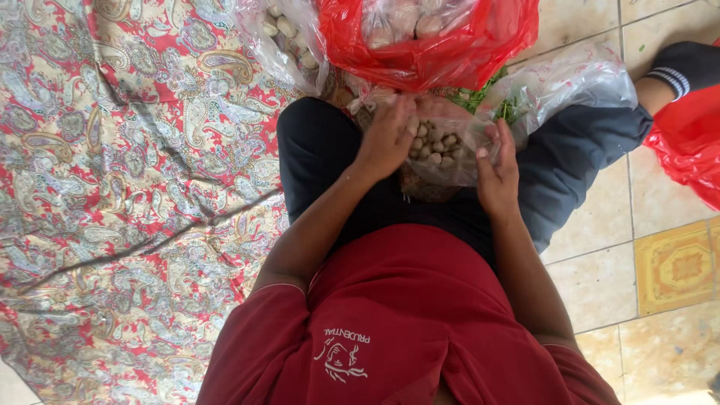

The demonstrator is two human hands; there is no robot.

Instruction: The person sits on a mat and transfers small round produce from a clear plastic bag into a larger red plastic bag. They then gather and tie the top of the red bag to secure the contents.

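I sit on the floor with a small clear plastic bag (442, 161) of several small pale round pieces, perhaps garlic cloves (435, 146), between my knees. My left hand (386, 139) grips the bag's left edge with fingers bent over the opening. My right hand (496, 169) holds the bag's right side, thumb up along the plastic. Both hands stretch the bag open.
A red plastic bag (427, 45) with pale round items lies just beyond my hands. A clear bag (281, 37) of pale pieces sits to its left, another clear bag with green stems (559, 82) to its right. A red paisley cloth (127, 187) covers the left floor; beige tiles (600, 285) and another red bag (686, 142) lie right.
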